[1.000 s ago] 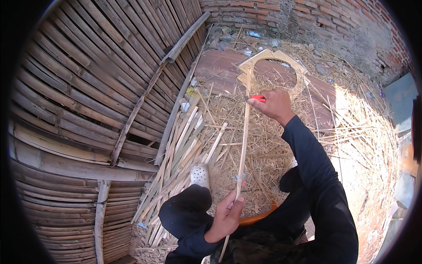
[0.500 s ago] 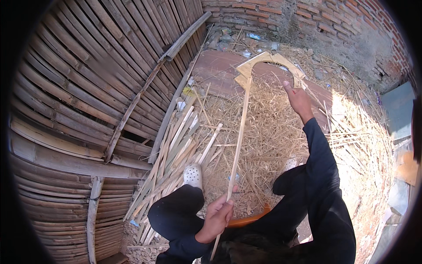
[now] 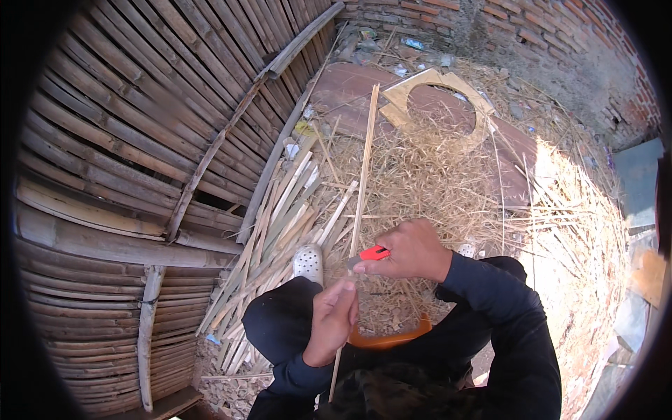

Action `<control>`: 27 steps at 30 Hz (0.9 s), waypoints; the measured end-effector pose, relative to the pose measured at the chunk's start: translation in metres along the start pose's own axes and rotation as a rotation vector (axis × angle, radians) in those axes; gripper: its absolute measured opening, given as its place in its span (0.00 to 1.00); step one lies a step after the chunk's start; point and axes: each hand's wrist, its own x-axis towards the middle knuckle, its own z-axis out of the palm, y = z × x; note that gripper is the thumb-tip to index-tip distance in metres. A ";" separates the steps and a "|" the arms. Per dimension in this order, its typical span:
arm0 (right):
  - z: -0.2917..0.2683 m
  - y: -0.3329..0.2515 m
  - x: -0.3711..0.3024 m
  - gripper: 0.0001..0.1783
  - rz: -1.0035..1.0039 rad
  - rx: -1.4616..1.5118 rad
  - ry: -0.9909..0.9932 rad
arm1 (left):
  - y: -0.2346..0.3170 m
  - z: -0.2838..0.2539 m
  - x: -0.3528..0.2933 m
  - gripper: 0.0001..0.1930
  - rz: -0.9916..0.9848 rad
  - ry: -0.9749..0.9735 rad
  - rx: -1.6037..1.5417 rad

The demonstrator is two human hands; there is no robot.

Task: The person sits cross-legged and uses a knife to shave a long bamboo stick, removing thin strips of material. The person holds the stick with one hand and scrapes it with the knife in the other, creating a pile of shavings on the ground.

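Note:
A long, thin bamboo strip (image 3: pixel 365 164) runs from my lap up and away, over the shavings. My left hand (image 3: pixel 332 318) is closed around its lower part. Just above that grip, my right hand (image 3: pixel 411 250) is wrapped around a red-handled knife (image 3: pixel 374 253). The knife's blade lies against the strip, with my right thumb beside it. How the far side of the blade meets the strip is hidden.
Split bamboo strips (image 3: pixel 280 224) lie heaped on the left by a slatted bamboo wall (image 3: pixel 140 140). Shavings (image 3: pixel 434 182) cover the ground. Beyond lie a cut-out board (image 3: pixel 399 94) and a brown panel (image 3: pixel 339 87), before a brick wall (image 3: pixel 539 42). An orange curved object (image 3: pixel 392 341) sits between my legs.
My right hand has come back from far out by the cut-out board to the strip just above my left hand, and the red-handled knife now shows. The strip's far end has swung left.

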 end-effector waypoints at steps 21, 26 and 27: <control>0.004 0.037 0.021 0.38 0.126 -0.124 0.044 | -0.016 -0.005 -0.011 0.21 0.015 -0.044 0.101; 0.022 0.002 0.004 0.39 -0.042 -0.020 -0.005 | -0.008 -0.011 -0.010 0.20 0.044 -0.032 0.080; 0.022 0.000 0.004 0.37 -0.048 -0.027 0.001 | -0.007 -0.010 -0.011 0.20 0.038 -0.023 0.100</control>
